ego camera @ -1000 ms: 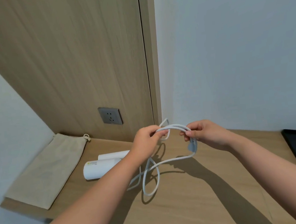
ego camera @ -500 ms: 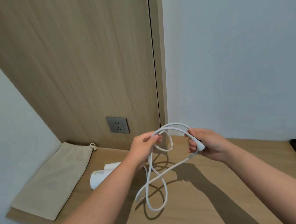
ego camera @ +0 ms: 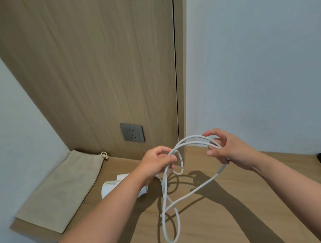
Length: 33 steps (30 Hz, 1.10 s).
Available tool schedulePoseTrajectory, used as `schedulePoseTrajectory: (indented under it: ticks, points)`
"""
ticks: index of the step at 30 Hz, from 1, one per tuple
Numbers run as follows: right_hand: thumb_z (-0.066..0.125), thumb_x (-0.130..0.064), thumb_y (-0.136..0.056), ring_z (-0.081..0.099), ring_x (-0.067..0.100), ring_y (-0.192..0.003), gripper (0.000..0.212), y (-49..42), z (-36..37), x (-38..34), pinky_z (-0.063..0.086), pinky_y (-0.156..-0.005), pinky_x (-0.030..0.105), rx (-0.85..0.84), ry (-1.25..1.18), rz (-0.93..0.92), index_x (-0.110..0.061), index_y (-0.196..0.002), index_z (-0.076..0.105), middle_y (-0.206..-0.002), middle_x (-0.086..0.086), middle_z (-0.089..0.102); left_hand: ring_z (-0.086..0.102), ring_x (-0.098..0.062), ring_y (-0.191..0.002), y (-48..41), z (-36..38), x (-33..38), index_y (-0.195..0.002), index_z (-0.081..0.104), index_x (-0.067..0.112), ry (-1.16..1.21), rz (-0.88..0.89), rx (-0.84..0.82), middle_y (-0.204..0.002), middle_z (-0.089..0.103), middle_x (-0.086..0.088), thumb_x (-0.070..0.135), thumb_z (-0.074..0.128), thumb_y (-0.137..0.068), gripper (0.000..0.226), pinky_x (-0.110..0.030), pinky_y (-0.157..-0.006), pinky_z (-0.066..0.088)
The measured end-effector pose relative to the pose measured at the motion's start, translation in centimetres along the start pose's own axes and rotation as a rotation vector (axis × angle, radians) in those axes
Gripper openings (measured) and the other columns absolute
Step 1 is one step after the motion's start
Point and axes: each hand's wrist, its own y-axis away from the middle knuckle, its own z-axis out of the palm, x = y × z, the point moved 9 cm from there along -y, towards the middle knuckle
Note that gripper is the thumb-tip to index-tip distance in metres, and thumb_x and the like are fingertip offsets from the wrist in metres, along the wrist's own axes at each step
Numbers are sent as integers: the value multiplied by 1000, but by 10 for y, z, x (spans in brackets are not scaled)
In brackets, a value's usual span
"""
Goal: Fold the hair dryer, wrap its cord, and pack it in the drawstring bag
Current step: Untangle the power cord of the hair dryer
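The wrapping step looks to be about halfway through. The hair dryer [ego camera: 111, 188] lies on the wooden desktop [ego camera: 244, 211], left of centre and partly hidden behind the left forearm. Its two white cylinders rest side by side, so the handle seems already folded. The left hand [ego camera: 158, 161] pinches gathered turns of the white cord [ego camera: 201, 186] between thumb and curled fingers. The right hand [ego camera: 226, 150] grips the other end of the same raised coil, fingers curled round two strands. A long slack loop hangs from the hands down to the near part of the desktop and crosses itself once, so more cord remains to be gathered. I cannot tell where the plug is. The beige drawstring bag [ego camera: 63, 189] lies flat and unfilled at the far left, mouth toward the wall, so packing is not yet begun.
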Motion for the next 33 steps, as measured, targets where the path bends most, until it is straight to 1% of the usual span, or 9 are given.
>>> schedulePoseTrajectory:
  ticks: [4, 7, 9, 13, 19, 24, 27, 30, 33]
  points:
    - [66, -10, -85, 43, 14, -47, 16, 6, -7, -22, 42, -46, 23, 137, 321, -124, -22, -94, 72, -60, -3, 57, 70, -20, -82, 2, 5, -3, -105, 67, 15, -152, -1, -59, -92, 75, -9, 12, 70, -83, 22, -43, -83, 56]
    - [60, -15, -90, 53, 13, -51, 17, 6, -5, -25, 47, -55, 21, 148, 486, -125, -26, -82, 71, -59, -5, 63, 71, -17, -88, 4, 11, -6, -121, 57, 20, -220, -7, -112, -98, 74, 0, 1, 70, -80, 48, -30, -72, 58]
    - [57, -18, -92, 59, 14, -52, 21, 6, -1, -25, 52, -57, 24, 118, 523, -97, -25, -76, 69, -60, 0, 65, 69, -13, -92, 3, 11, -8, -126, 57, 19, -273, -9, -106, -104, 72, 2, -1, 70, -79, 52, -27, -75, 57]
    - [54, -18, -94, 47, 16, -38, 24, -4, 1, -11, 42, -42, 25, 92, 257, 18, -10, -80, 71, -50, 4, 57, 69, -16, -88, 0, 3, -19, -93, 74, 10, -402, -31, -57, -91, 74, -6, 8, 68, -83, 12, -38, -89, 56]
    - [46, -12, -97, 31, 11, -30, 22, -19, -12, 21, 24, -33, 18, 183, -224, 168, 0, -89, 63, -50, 7, 39, 69, -19, -78, 8, 6, -31, -77, 63, 13, -348, -59, -135, -74, 69, -4, 17, 51, -97, 24, -37, -85, 56]
    - [48, -11, -95, 41, 15, -31, 19, -23, -35, 42, 35, -32, 19, 312, -223, 229, -2, -86, 61, -47, 8, 46, 64, -17, -64, 8, -10, -19, -75, 59, 12, -267, 40, -39, -60, 58, -1, 13, 47, -98, 26, -28, -68, 52]
    - [47, -13, -96, 52, 19, -36, 20, -22, -41, 47, 48, -41, 25, 313, -154, 242, -4, -85, 61, -54, 10, 54, 59, -18, -62, 6, -11, -13, -73, 58, 12, -211, 80, -59, -60, 54, -3, 11, 45, -98, 28, -32, -71, 54]
    - [45, -11, -97, 55, 19, -39, 20, -21, -52, 54, 49, -45, 27, 363, -124, 250, -5, -82, 57, -59, 13, 55, 56, -19, -60, 1, -16, -13, -80, 60, 8, -119, 89, -57, -59, 54, -3, 10, 45, -99, 24, -39, -74, 52]
    - [45, -9, -95, 54, 22, -46, 20, -18, -77, 65, 48, -50, 28, 477, -36, 261, -6, -79, 56, -61, 13, 56, 54, -18, -58, 0, -26, -13, -83, 62, 6, -65, 80, -44, -59, 54, -1, 10, 47, -99, 22, -33, -68, 50]
